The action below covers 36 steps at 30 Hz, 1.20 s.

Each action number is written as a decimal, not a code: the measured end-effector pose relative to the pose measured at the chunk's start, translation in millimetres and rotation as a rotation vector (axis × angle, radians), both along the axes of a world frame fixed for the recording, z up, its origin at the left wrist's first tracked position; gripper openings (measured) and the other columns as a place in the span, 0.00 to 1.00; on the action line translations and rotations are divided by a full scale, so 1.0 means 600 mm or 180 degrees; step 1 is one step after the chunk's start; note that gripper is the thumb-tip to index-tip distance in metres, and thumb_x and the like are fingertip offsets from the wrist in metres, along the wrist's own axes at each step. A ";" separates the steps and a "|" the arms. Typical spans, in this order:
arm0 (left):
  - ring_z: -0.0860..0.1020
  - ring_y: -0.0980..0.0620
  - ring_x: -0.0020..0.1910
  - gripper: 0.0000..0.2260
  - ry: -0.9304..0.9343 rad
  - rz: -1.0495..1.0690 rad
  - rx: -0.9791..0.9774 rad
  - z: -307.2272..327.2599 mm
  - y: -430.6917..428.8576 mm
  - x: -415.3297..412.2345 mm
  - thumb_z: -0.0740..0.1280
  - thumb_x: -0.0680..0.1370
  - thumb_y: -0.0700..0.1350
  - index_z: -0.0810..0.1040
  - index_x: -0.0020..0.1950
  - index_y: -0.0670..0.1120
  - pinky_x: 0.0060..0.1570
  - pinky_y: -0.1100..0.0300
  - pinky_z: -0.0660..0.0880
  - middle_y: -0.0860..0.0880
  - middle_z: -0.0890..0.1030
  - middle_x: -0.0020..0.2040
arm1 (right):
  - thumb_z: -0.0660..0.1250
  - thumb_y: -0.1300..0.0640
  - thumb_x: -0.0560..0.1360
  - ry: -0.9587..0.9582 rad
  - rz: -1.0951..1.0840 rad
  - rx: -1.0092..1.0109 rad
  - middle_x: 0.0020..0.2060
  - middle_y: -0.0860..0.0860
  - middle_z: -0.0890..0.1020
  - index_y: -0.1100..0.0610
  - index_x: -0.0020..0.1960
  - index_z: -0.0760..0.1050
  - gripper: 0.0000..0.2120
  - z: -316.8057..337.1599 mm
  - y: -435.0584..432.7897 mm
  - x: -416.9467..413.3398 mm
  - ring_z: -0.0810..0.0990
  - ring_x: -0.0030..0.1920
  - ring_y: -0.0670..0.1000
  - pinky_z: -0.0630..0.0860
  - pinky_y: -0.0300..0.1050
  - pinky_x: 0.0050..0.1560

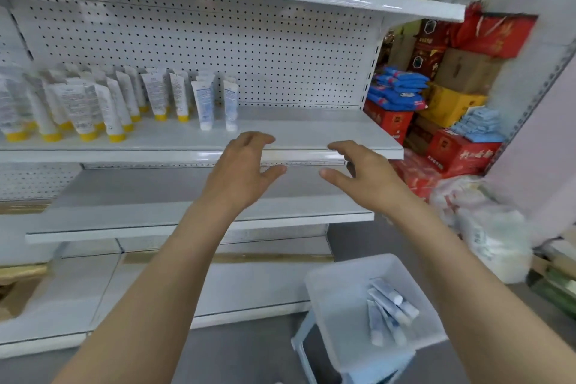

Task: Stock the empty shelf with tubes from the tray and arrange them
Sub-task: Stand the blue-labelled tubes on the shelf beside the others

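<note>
red cartons (461,153) stacked | blue packets (399,87) atop | white bag (492,234) nearby

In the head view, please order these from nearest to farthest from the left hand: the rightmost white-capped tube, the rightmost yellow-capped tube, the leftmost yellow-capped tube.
1. Rightmost white-capped tube, on the shelf just beyond the left hand.
2. Rightmost yellow-capped tube, farther left along the shelf.
3. Leftmost yellow-capped tube, at the picture's left edge.
</note>
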State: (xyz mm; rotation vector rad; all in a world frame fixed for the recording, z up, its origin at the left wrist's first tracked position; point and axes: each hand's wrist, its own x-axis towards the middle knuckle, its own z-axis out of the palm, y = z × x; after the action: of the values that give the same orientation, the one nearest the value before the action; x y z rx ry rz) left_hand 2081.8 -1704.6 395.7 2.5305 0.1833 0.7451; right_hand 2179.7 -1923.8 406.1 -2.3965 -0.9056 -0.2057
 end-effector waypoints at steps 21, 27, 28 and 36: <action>0.69 0.49 0.66 0.22 0.0187 -0.0597 0.0000 -0.030 -0.339 0.150 0.68 0.76 0.56 0.71 0.68 0.52 0.61 0.56 0.67 0.52 0.71 0.67 | 0.68 0.40 0.74 -0.0096 -0.0662 -0.0027 0.62 0.50 0.77 0.49 0.69 0.71 0.27 -0.033 -0.344 0.093 0.76 0.60 0.51 0.72 0.43 0.57; 0.68 0.49 0.68 0.23 0.0552 -0.0537 -0.0110 -0.091 -0.441 0.283 0.68 0.76 0.56 0.70 0.69 0.52 0.63 0.56 0.67 0.51 0.70 0.69 | 0.66 0.38 0.73 0.0151 -0.0611 -0.0214 0.66 0.49 0.76 0.47 0.69 0.70 0.28 -0.082 -0.423 0.227 0.74 0.64 0.52 0.70 0.45 0.60; 0.69 0.49 0.67 0.23 0.0610 -0.0527 -0.0163 -0.102 -0.454 0.300 0.68 0.76 0.55 0.71 0.69 0.51 0.63 0.55 0.67 0.51 0.70 0.69 | 0.66 0.38 0.73 0.0238 -0.0599 -0.0254 0.67 0.49 0.75 0.47 0.70 0.69 0.28 -0.095 -0.433 0.247 0.74 0.65 0.53 0.70 0.45 0.61; 0.72 0.46 0.64 0.22 0.1291 -0.0408 -0.0354 -0.253 -0.512 0.403 0.69 0.76 0.53 0.73 0.67 0.47 0.61 0.54 0.69 0.46 0.73 0.66 | 0.67 0.41 0.75 0.0977 -0.0438 -0.0710 0.67 0.52 0.74 0.51 0.71 0.68 0.28 -0.258 -0.465 0.374 0.72 0.66 0.53 0.67 0.44 0.59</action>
State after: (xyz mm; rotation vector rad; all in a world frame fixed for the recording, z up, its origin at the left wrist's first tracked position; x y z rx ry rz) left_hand 2323.6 -2011.6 243.7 2.5299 0.1896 0.1611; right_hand 2404.3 -2203.0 251.5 -2.6023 -0.6504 0.2190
